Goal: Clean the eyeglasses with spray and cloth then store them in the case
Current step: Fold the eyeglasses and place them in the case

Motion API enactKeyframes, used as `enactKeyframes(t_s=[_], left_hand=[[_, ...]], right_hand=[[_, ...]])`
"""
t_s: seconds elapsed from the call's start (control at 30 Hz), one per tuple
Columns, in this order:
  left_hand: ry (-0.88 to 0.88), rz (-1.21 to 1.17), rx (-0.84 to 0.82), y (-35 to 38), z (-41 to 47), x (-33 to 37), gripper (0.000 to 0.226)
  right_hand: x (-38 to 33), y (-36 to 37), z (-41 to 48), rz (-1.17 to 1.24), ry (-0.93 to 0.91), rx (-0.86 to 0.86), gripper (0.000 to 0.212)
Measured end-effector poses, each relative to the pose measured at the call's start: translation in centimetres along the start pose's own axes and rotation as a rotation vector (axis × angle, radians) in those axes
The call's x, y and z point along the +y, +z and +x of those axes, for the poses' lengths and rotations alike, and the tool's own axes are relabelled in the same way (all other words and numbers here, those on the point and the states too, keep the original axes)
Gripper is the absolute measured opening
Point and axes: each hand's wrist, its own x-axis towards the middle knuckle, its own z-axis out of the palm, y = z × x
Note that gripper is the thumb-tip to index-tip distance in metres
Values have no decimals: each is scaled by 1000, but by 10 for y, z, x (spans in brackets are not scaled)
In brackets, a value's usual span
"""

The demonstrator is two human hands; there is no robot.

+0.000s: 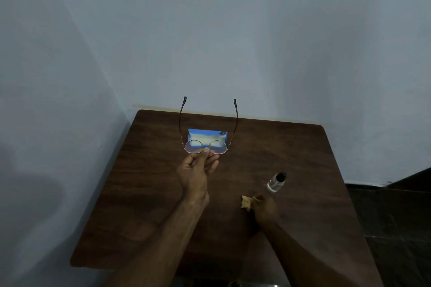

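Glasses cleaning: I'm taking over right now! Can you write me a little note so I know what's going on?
Left hand pinches the eyeglasses at the bridge, above the table, side arms unfolded.
Right hand grips the crumpled yellow cloth, near the spray bottle standing on the table.
The blue case lies on the table behind the eyeglasses; it looks open.
Done: eyeglasses and cloth are in hand; whether they were sprayed can't be told.
Left: wipe the lenses, fold the side arms, put them in the case.
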Motion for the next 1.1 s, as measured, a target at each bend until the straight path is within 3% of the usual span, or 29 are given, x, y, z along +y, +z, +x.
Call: enactKeyframes(t_s=[0.07,0.17,0.2,0.23,0.37,0.5,0.77,1.1], left_hand=[[-8,-7,-7,1,0,-1,11],[-12,-22,-15,2,1,-2,16],[-11,-27,-19,2,1,-2,17],[-12,-30,-24,3,2,-1,18],[-15,-29,-49,7,1,0,17],[-11,-15,-60,14,0,1,9],[59,31,-65,17,1,6,11],[102,63,-105,17,8,11,15]], right_hand=[[2,-5,-3,-124,-59,2,7],[2,-3,-8,-478,-263,136,36],[-5,-5,-13,-492,-340,221,39],[-13,-7,-18,-420,-429,283,36],[-86,-35,-53,235,-682,380,20],[-152,-66,-66,410,-814,437,23],[-178,-68,-47,242,-968,415,23],[-194,-72,-44,-299,-1180,315,32]])
